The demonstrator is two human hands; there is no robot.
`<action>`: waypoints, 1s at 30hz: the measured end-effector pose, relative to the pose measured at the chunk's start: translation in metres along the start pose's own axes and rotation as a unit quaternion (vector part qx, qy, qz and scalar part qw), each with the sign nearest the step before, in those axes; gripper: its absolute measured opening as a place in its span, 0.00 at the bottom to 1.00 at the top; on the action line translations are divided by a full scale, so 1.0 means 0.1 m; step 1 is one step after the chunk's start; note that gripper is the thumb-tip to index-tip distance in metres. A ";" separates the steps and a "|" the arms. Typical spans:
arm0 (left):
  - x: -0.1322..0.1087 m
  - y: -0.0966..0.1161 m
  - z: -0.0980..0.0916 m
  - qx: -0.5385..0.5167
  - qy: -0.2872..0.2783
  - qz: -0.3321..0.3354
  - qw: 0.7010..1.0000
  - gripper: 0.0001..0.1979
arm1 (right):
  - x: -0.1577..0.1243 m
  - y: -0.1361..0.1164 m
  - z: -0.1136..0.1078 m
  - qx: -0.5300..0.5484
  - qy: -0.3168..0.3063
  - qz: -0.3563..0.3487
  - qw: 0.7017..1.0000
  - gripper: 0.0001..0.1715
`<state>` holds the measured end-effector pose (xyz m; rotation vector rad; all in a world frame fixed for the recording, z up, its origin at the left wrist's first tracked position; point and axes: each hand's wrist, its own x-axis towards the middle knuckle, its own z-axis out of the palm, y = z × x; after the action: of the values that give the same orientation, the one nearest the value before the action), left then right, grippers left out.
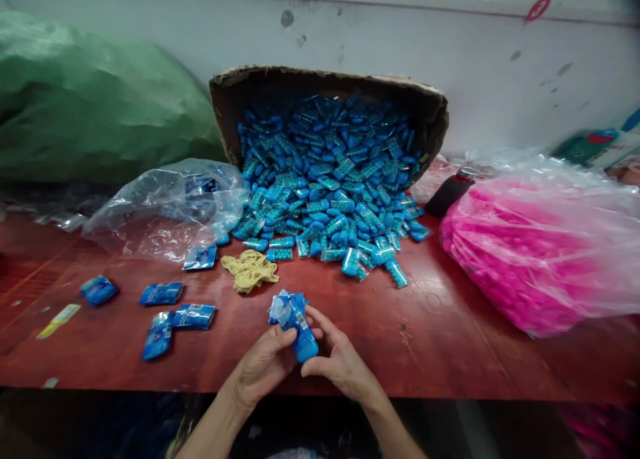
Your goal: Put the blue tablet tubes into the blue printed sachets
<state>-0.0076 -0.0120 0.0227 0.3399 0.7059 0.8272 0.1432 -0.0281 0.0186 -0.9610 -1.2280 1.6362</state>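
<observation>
Low in the middle of the head view, above the table's near edge, a small blue packet (301, 329) with a white barcode and a rounded, smooth blue lower end is held between both hands. My left hand (267, 362) is closed on its left side, the thumb lying across its front. From the right, my right hand (340, 359) curls around it, fingers behind and thumb by the lower end. A crumpled clear and blue part (283, 309) sticks out at the packet's upper left. A wrinkled yellowish cloth-like piece (250, 270) lies just beyond the hands.
A tipped cardboard box (220, 112) spills many blue bead-filled packs (325, 206) onto the red table (400, 352). Several blue packets (194, 316) lie left, near a clear plastic bag (150, 206). A pink-filled bag (525, 259) and dark bottle (450, 191) stand right; a green sack (100, 106) back left.
</observation>
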 end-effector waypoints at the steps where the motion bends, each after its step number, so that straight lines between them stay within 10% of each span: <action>1: -0.01 0.00 0.01 0.005 0.000 -0.004 1.000 0.10 | -0.01 0.00 0.00 -0.002 -0.001 0.006 1.000 0.44; 11: -0.09 -0.26 0.15 -0.007 0.049 0.018 0.999 0.11 | -0.03 0.08 0.03 0.037 0.009 0.117 0.992 0.33; 20: -0.23 -0.06 0.04 -0.045 0.176 0.085 0.980 0.09 | 0.06 0.13 0.14 -0.140 0.028 0.002 0.990 0.26; 25: -0.54 0.54 -0.44 -0.097 0.354 0.243 0.898 0.20 | 0.24 0.00 -0.01 -0.406 0.083 -0.093 0.905 0.20; 30: -0.66 0.79 -0.75 -0.118 0.384 0.263 0.877 0.19 | 0.65 -0.07 0.11 -0.554 0.067 -0.102 0.823 0.23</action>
<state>-0.1342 -0.0117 0.0388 -0.0502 1.2627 1.5933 0.1118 0.0307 0.0220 -1.4974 -2.1327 0.5415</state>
